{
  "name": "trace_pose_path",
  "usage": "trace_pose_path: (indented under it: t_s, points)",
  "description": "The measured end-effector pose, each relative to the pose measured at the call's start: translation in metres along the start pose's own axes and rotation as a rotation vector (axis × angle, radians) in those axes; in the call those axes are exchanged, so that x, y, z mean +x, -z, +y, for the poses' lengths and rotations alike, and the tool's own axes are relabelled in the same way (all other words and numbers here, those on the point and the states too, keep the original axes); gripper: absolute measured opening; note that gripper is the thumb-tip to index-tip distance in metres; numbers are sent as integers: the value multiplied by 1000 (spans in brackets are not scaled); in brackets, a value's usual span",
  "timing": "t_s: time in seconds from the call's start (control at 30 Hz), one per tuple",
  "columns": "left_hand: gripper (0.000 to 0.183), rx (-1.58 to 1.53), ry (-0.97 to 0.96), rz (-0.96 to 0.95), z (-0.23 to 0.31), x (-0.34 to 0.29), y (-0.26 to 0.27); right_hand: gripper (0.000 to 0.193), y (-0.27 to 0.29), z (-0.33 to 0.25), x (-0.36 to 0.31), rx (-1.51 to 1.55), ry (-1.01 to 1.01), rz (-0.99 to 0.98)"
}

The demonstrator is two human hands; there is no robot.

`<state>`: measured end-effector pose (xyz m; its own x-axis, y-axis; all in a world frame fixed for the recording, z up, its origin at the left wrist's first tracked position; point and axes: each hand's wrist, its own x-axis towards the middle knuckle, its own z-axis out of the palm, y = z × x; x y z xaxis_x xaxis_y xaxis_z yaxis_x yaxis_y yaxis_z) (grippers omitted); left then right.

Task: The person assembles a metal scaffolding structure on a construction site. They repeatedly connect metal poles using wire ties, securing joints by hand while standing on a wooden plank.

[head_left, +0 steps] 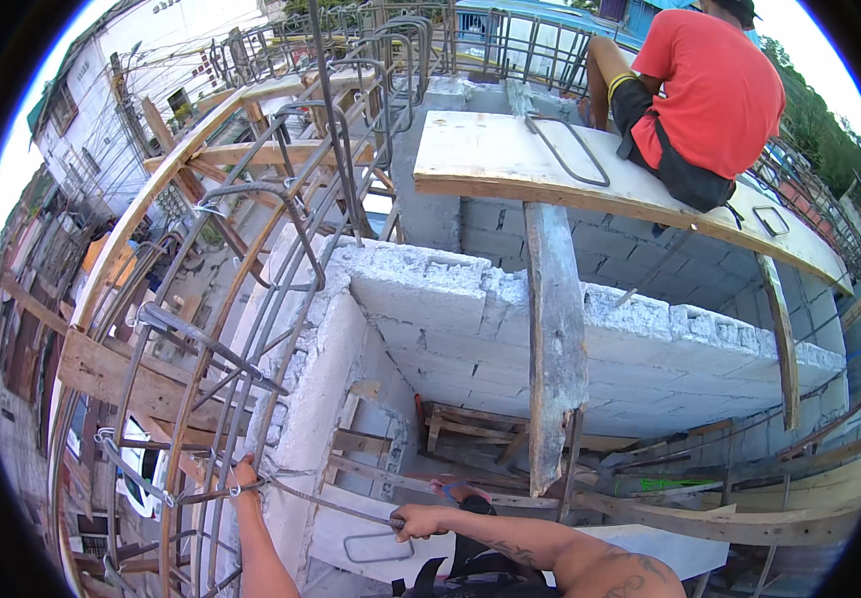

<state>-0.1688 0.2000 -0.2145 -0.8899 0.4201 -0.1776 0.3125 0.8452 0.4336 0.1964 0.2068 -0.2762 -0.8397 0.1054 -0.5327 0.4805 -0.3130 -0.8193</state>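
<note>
My right hand [420,521] is closed around the near end of a thin dark steel bar [331,501], which slants leftward to the rebar cage [221,399]. My left hand [244,474] reaches up to the cage where that bar meets the upright rods. Its fingers are bent at the crossing; what they pinch is too small to make out. Bent steel stirrups [216,349] ring the long rods of the cage. Below my right hand, a rectangular steel stirrup [375,547] lies on a pale board.
Rough concrete-block walls [420,274] surround a deep opening with timber [470,424] inside. A person in a red shirt [714,90] sits on a raised plywood platform [480,149] with loose stirrups on it. Curved wooden formwork [131,249] flanks the cage, high above a street.
</note>
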Motion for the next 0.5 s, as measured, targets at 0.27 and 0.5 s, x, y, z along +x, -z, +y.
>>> trace_pose_path:
  t_s: [0.27, 0.5]
  points:
    - [55, 46, 33, -27, 44, -40, 30, 33, -41, 1, 21, -314, -74, 378]
    - [59, 43, 84, 26, 37, -33, 24, 30, -32, 5, 29, -396, -94, 790]
